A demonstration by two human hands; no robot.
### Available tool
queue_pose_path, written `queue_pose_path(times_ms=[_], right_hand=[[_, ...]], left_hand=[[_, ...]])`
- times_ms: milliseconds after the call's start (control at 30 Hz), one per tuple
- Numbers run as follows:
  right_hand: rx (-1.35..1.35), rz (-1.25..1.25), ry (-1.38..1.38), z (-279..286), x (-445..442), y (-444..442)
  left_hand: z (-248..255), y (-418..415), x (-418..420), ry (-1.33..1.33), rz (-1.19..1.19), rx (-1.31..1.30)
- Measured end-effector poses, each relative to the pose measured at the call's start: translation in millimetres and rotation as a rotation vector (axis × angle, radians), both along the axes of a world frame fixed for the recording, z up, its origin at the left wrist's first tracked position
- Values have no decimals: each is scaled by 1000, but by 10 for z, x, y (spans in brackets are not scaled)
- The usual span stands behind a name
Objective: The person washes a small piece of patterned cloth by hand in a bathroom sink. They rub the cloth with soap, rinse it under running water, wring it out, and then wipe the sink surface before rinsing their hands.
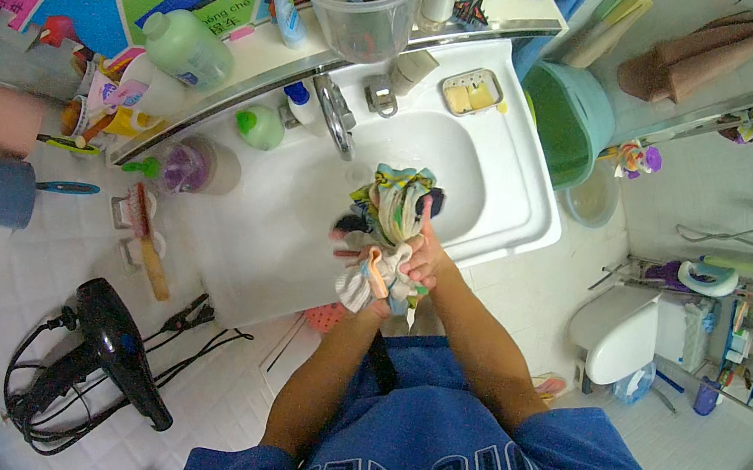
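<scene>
A bunched bundle of small cloth items (395,212), patterned in teal, yellow, white and black, is in my two hands over the near edge of the sink basin (461,163). My right hand (426,253) grips its right side, with the thumb pointing up along the fabric. Below it, my left hand (376,307) holds the lower, whitish part with an orange strip; most of its fingers are hidden by the cloth. Beyond the bundle stands the chrome faucet (335,118). A soap dish (473,92) with yellow soap pieces sits on the sink's far rim.
Left of the sink are a green bottle (260,128), a wooden-handled brush (148,244) and a black hair dryer (114,351) with looped cord. A shelf holds a clear plastic tub (365,18). A green bucket (565,128) stands at the right, with a toilet (616,330) farther off.
</scene>
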State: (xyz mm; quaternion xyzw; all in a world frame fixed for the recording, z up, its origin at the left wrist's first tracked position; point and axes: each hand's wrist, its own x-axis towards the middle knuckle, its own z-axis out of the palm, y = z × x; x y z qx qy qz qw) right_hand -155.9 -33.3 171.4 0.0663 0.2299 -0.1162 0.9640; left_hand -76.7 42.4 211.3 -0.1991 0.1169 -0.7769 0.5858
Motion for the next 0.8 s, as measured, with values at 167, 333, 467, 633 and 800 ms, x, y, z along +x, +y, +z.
queue_pose_path(times_ms=[167, 333, 467, 633, 800], right_hand=[[15, -165, -706, 438, 416, -14], [-164, 235, 27, 540, 391, -413], [-813, 506, 600, 662, 602, -528], [-1563, 466, 962, 189, 766, -341], [-1557, 334, 918, 209, 799, -339]], left_hand=[[-59, 138, 29, -205, -62, 11], [-55, 119, 474, -663, -228, 138], [-111, 118, 495, -1178, -266, 708], [-453, 58, 423, -2198, -161, 531], [-59, -39, 516, -1875, -72, 629]])
